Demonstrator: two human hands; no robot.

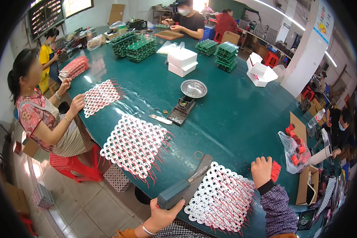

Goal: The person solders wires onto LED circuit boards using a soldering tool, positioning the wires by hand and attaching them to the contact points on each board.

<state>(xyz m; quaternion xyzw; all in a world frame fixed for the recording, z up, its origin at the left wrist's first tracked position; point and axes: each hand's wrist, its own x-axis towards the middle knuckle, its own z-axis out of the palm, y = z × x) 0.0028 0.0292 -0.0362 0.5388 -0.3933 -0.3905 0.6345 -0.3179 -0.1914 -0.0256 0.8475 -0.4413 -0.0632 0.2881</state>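
Note:
My left hand (162,216) is at the near table edge, its fingers around the near end of a dark grey, box-like tool (173,193) with a long flat bar. The thumb lies along the tool's side. Directly to its right lies a panel of round white circuit boards (218,194) with many thin red wires across it. Beyond that panel's right corner, my right hand (261,172) is closed around a bundle of short red wires (275,171), whose ends stick out to the right.
A second wired panel (135,144) lies to the left; a co-worker (39,107) handles another panel (101,98) there. A scale (182,111) with a metal pan, white boxes (182,61) and green board stacks (137,47) stand farther off. A bag of red spools (293,150) sits at right.

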